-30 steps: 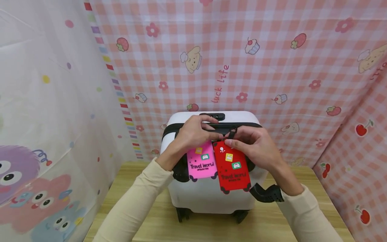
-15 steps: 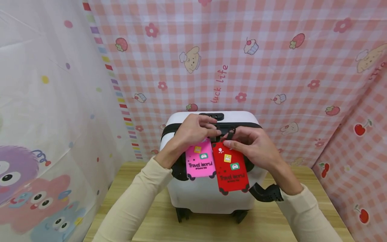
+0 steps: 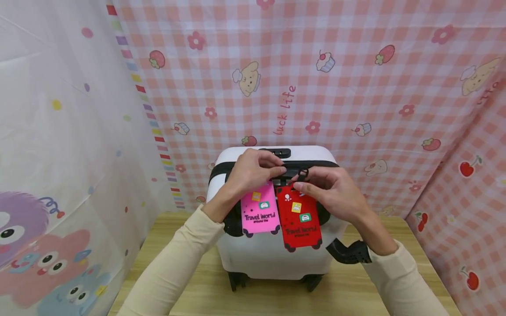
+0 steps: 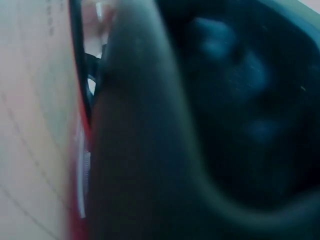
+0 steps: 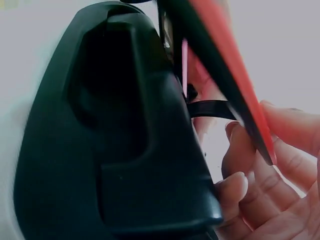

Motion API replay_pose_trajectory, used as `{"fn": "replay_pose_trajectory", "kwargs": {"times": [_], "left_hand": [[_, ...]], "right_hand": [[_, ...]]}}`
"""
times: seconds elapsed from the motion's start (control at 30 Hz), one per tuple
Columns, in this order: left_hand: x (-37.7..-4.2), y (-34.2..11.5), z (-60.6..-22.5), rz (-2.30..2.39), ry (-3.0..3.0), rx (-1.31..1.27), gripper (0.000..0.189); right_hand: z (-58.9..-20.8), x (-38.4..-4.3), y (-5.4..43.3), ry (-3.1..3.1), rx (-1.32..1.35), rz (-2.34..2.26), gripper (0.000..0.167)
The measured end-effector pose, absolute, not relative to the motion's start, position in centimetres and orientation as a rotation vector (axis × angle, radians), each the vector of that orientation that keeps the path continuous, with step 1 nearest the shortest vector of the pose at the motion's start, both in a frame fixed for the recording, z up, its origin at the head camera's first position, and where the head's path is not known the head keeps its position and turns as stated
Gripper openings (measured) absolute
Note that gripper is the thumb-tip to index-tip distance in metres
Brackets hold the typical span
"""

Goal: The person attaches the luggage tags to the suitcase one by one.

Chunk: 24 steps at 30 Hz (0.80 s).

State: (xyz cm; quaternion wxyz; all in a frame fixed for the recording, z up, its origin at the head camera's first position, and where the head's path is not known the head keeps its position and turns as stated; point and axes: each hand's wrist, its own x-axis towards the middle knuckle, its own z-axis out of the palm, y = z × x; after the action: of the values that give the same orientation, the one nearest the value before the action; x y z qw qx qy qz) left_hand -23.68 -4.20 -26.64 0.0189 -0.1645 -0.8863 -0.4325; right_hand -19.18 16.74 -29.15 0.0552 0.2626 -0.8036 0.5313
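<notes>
Cream sleeves [image 3: 178, 259] cover my forearms, and a black piece [image 3: 348, 253] juts out by my right wrist. My right hand [image 3: 337, 193] pinches the red tag [image 3: 298, 219] near its top edge, thumb on the printed face and fingers behind. A black strap [image 3: 302, 173] shows at the top of that tag, beside my fingertips. My left hand [image 3: 251, 173] is bent over the pink tag [image 3: 260, 215], thumb and fingertips close together near the black handle [image 3: 296, 169]; I cannot tell whether they hold anything, and my left wrist view is mostly dark and blurred. The two tags hang side by side in front of the white suitcase [image 3: 272, 261], the red one a little lower, both reading "Travel World". The suitcase stands upright on black wheels [image 3: 233, 281], on a wooden table [image 3: 178, 267], with a small lock [image 3: 282, 152] on top, beyond my fingers. Behind it hangs a pink checked curtain [image 3: 332, 96] with strawberries, cupcakes and flowers; to the left, a white curtain [image 3: 103, 131] with cartoon faces.
</notes>
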Motion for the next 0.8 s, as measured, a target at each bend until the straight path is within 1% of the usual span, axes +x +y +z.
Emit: {"fn": "replay_pose_trajectory", "kwargs": {"times": [0.27,0.5,0.67,0.8], "left_hand": [[-23.4,-4.1,-26.9,-1.174,-2.659,-0.592,0.009],[-23.4,-4.1,-27.3,-1.182,-2.596,-0.625,0.007],[-23.5,-4.1,-27.6,-1.182,-2.524,-0.705,0.008],[-23.5,-4.1,-27.7,-1.162,-2.515,-0.716,0.008]], "right_hand": [[-28.7,-19.2,16.7,-2.466,0.778,1.534,0.012],[-28.8,-19.1,16.2,-2.442,0.709,1.587,0.012],[-29.0,-19.0,16.1,-2.421,0.747,1.589,0.008],[-29.0,-19.1,16.2,-2.443,0.776,1.567,0.007]]}}
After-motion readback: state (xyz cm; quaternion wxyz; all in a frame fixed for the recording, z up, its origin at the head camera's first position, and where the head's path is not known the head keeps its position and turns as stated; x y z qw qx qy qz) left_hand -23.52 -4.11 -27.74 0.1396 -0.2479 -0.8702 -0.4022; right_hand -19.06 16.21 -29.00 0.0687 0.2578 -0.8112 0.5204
